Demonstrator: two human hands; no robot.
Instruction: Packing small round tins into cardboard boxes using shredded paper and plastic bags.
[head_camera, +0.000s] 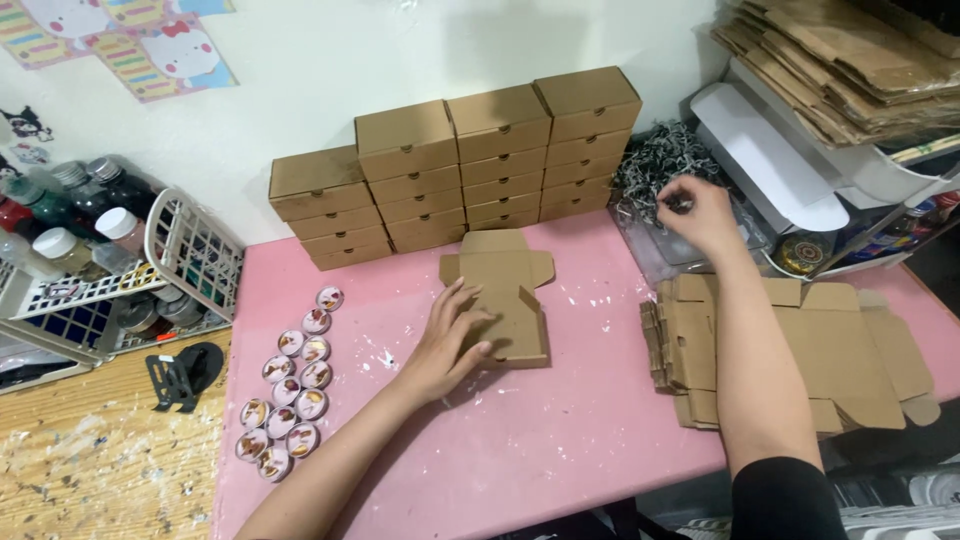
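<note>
The left hand (450, 345) lies open on the half-folded box (503, 297); right of it, the right hand (697, 210) pinches shredded paper (655, 160). The unheld flaps may spring open.

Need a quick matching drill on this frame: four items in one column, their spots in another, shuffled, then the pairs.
Items:
1. Open brown cardboard box
2. Pile of dark shredded paper
3. Round decorated tins
4. Stack of flat brown cardboard blanks

Places:
A. At the fingertips of the right hand
B. In rows at the left edge of the pink table
C. Under the left hand
D. On the table's right end, beside the right forearm

Pairs: 1-C, 2-A, 3-B, 4-D
</note>
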